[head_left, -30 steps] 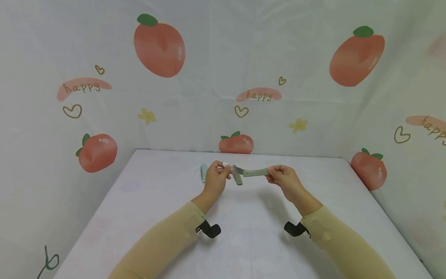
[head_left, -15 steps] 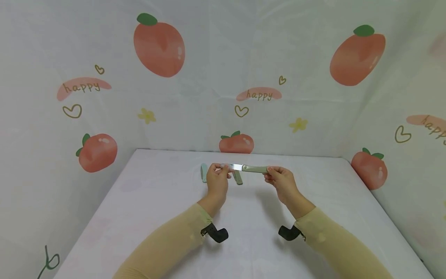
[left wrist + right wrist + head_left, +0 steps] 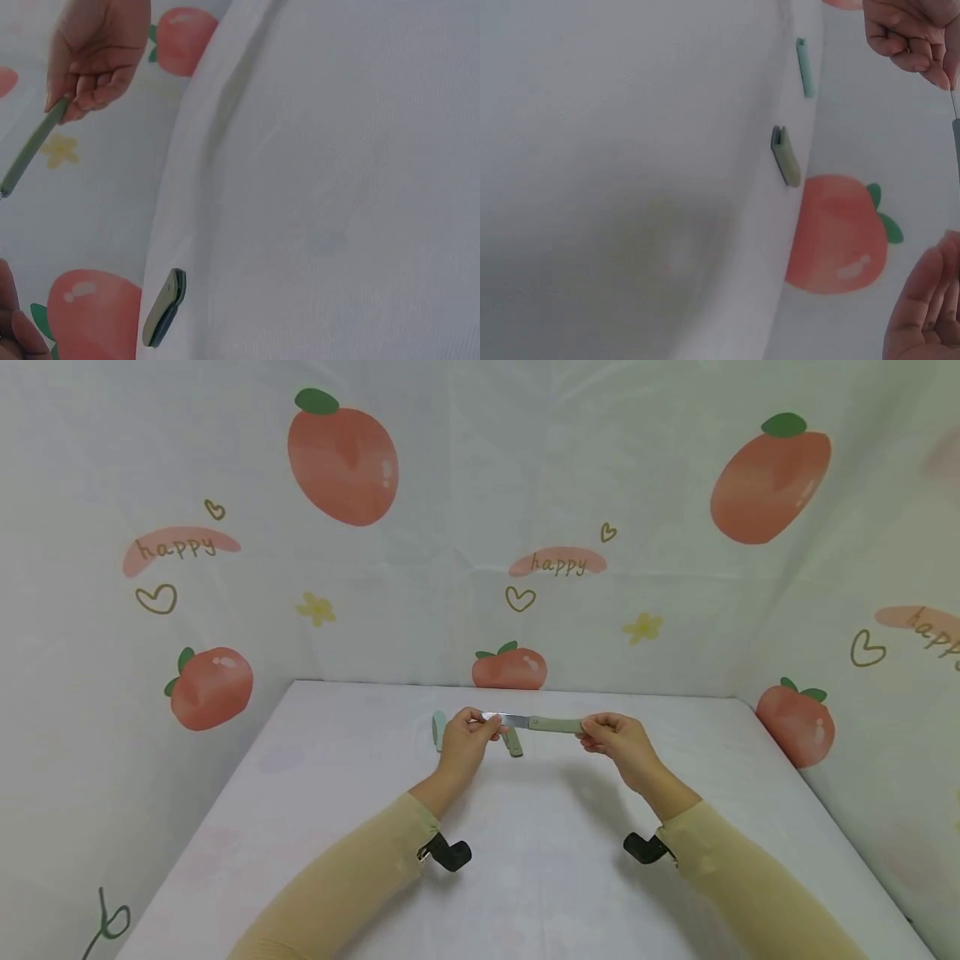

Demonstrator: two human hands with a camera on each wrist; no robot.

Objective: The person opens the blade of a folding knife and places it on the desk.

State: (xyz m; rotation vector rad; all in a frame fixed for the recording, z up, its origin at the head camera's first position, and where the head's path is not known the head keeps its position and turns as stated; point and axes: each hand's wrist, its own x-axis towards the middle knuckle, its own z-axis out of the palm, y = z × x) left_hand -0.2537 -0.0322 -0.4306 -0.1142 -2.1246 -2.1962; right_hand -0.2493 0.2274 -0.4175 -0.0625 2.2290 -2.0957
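Observation:
A folding knife with a sage-green handle is held level above the far part of the table, its metal blade swung out in line with the handle. My left hand pinches the blade near its tip between thumb and fingers, hiding the tip. At the other end, my right hand pinches the butt of the handle. The left wrist view shows the right hand on that green handle. In the right wrist view the left hand grips the thin blade edge.
Below and behind the held knife lies another green folded knife on the white table. A mint-coloured folded one lies farther left, partly behind my left hand in the head view. A printed cloth hangs behind the table.
The knife has gone from slightly angled at the hinge to straight. Both hands moved a little left, right and up, keeping their holds; the knife now sits slightly farther right.

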